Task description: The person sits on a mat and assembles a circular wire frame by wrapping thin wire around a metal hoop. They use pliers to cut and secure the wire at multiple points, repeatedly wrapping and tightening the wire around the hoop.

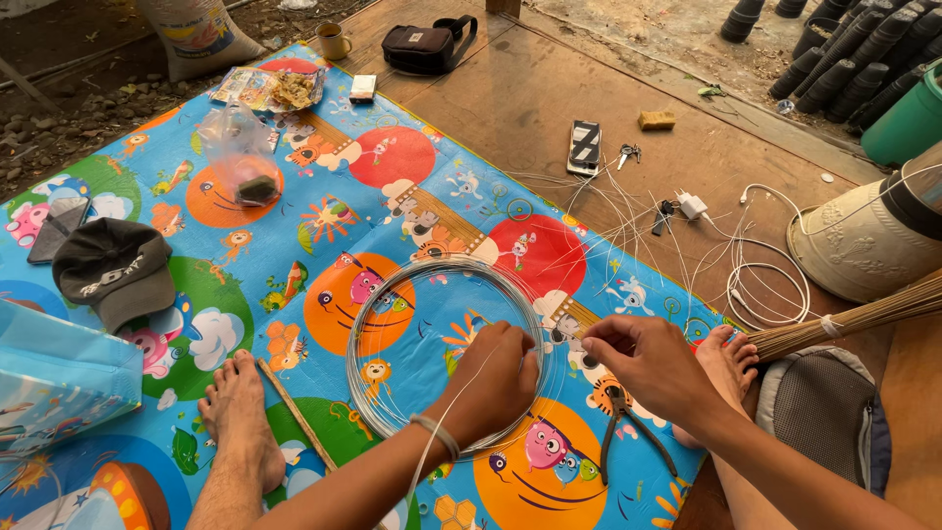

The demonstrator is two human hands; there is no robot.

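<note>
Your left hand (496, 378) grips the round wire coil (446, 358) low in the middle of the frame, on the bright cartoon mat (392, 167), and your right hand (643, 358) pinches its loose end, so pull slowly and keep the loops flat.

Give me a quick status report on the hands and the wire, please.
Left hand gripping wire coil at its rim. Right hand pinching a strand beside it. Pliers on mat under right wrist.

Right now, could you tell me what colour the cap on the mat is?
The cap is dark grey, seen clearly in the head view.
</note>
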